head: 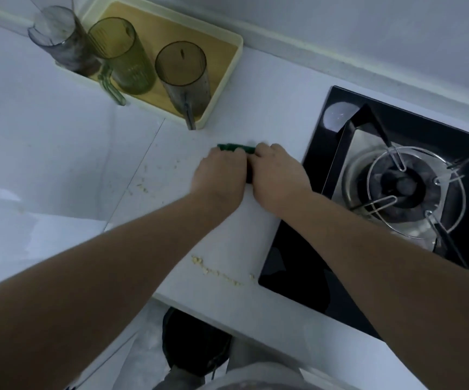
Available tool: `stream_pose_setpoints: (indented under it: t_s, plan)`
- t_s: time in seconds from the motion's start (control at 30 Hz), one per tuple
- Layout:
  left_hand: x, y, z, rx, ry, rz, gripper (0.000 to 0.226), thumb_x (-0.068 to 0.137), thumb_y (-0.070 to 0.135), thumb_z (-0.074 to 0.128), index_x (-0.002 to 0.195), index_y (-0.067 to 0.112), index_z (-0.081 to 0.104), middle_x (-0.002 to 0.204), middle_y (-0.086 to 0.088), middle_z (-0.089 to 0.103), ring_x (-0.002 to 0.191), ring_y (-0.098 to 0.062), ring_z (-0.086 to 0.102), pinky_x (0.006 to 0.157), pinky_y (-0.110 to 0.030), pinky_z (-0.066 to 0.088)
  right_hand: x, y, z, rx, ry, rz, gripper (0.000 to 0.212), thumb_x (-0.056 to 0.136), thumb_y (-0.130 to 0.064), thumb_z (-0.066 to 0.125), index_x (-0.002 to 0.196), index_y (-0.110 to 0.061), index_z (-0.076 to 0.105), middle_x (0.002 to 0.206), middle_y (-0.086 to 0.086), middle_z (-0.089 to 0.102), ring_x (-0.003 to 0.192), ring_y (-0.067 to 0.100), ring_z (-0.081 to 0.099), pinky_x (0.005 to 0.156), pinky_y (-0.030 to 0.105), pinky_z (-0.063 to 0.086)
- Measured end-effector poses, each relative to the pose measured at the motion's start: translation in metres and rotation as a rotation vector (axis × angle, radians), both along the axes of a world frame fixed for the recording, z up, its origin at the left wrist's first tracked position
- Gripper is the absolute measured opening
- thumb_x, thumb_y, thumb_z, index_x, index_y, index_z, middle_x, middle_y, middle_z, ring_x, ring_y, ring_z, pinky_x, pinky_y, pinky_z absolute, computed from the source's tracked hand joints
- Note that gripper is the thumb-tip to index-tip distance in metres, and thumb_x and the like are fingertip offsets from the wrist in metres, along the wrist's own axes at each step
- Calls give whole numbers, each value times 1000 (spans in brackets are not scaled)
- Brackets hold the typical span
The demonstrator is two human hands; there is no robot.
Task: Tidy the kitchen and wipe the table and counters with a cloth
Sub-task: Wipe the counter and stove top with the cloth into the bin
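A person leans over a white counter point(255, 235), left hand point(218, 175) and right hand point(279, 177) side by side near its middle, both grasping a green cloth point(236, 147) with fingers curled over it. The cloth lies bunched on the counter between the tray point(223, 83) at the back edge and the hob point(298, 277) at the right.

A line of crumbs point(219, 273) sits near the front edge, and more specks point(142, 188) lie toward the left. To wipe well, the cloth likely needs spreading flat and drawing toward the front edge in overlapping strokes, gathering the crumbs into one heap instead of scattering them onto the floor or against the hob's rim.

The fingertips are hidden behind the knuckles, and most of the cloth is covered by the hands, so its size and fold cannot be made out. The tray and its three jugs point(125, 56) are cut off at the top, the burner point(405, 187) partly at the right.
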State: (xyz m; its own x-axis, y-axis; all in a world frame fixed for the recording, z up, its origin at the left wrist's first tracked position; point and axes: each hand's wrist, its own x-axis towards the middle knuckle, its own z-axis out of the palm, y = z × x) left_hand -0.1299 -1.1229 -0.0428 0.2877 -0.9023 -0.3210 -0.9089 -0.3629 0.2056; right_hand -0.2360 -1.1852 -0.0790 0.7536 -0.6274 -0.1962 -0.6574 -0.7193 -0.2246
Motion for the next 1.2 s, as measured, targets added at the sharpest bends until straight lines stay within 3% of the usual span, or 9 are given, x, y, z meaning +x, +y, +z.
stream_pose_setpoints:
  t_s: [0.2, 0.33, 0.47, 0.6, 0.77, 0.87, 0.93, 1.03, 1.2]
  plan:
    - [11, 21, 8, -62, 55, 20, 22, 91, 4, 55, 112, 11, 53, 101, -7, 56, 85, -21, 51, 69, -30, 40, 9, 18, 19, -33, 101, -15, 25, 84, -24, 59, 107, -15, 59, 114, 7, 49, 104, 25, 49, 66, 35, 38]
    - [22, 1, 19, -276, 84, 33, 14, 91, 3, 54, 100, 13, 53, 89, -4, 57, 79, -19, 54, 65, -30, 43, 16, 9, 21, -37, -72, -111, 29, 88, -22, 57, 116, -15, 57, 108, 7, 53, 96, 27, 55, 65, 36, 42]
    - [26, -14, 19, -441, 198, 83, 30, 84, -3, 59, 107, 14, 51, 100, -3, 58, 87, -20, 56, 73, -35, 52, 16, -21, 21, -57, -192, -185, 30, 85, -11, 57, 115, -13, 59, 108, 10, 54, 95, 30, 56, 68, 39, 49]
    - [24, -8, 13, -553, 224, 276, 29, 88, 3, 64, 111, 18, 54, 110, 3, 58, 96, -14, 55, 79, -24, 46, 27, -77, 25, -135, -201, -282, 31, 87, -8, 54, 118, -9, 54, 119, 15, 51, 101, 37, 55, 71, 40, 45]
    - [60, -2, 0, -450, 203, 642, 3, 90, 20, 66, 93, 21, 67, 91, 4, 62, 82, -13, 57, 65, -20, 43, 52, -140, 29, -200, -142, -348, 38, 87, -2, 54, 123, -9, 45, 118, 16, 57, 108, 36, 52, 73, 41, 40]
    - [84, -12, -3, -353, 151, 685, 13, 90, 24, 69, 102, 19, 68, 99, 0, 62, 86, -17, 58, 71, -27, 50, 68, -159, 25, -238, -133, -336, 45, 88, -2, 55, 129, -10, 41, 116, 16, 58, 107, 36, 52, 68, 40, 38]
    - [92, -18, -6, -287, 93, 669, 24, 90, 19, 69, 114, 18, 65, 113, -3, 58, 91, -18, 55, 76, -28, 50, 78, -165, 18, -237, -109, -313, 47, 89, -2, 53, 133, -11, 42, 118, 16, 59, 109, 36, 53, 70, 41, 41]
    - [99, -21, -12, -281, 0, 539, 35, 91, 9, 65, 125, 15, 61, 128, -5, 54, 103, -23, 56, 82, -31, 49, 91, -169, 5, -189, 1, -273, 38, 94, -10, 48, 132, -9, 51, 127, 17, 57, 118, 37, 51, 92, 44, 46]
    - [125, -31, -20, -204, -45, 385, 37, 91, 16, 63, 127, 21, 64, 127, -5, 60, 114, -29, 57, 93, -37, 53, 104, -175, -2, -159, 116, -301, 48, 92, -44, 47, 129, -14, 54, 138, 13, 46, 126, 36, 40, 97, 44, 39]
